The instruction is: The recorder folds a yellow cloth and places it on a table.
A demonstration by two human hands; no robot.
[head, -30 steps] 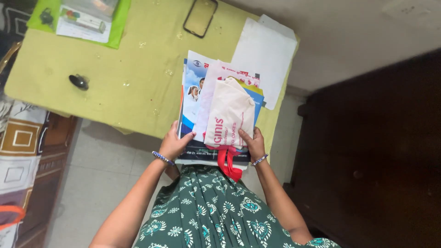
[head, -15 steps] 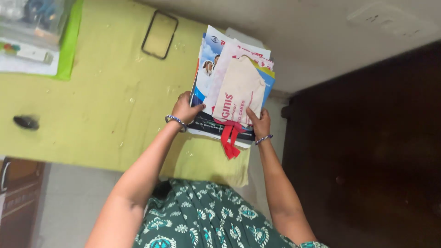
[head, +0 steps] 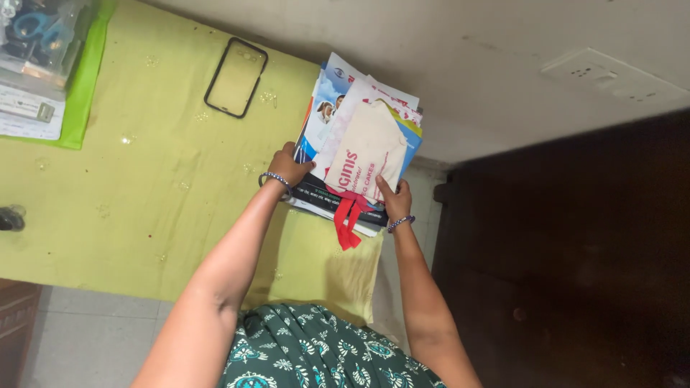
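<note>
We hold the stack of books and magazines (head: 338, 154) at the table's (head: 165, 179) far corner, left hand (head: 289, 167) and right hand (head: 395, 201) clamped on its near edge, cream cloth bag (head: 365, 159) on top. Placing step; next needs squaring.

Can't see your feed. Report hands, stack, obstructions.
Left hand and right hand grip the stack of booklets, cloth bag on top. Stack at corner of green-clothed table. Phone case lies apart.

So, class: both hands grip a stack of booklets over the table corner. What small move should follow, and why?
Probably lower the stack flat and let go: the left hand and right hand hold its near edge, which overhangs the green tablecloth.
</note>
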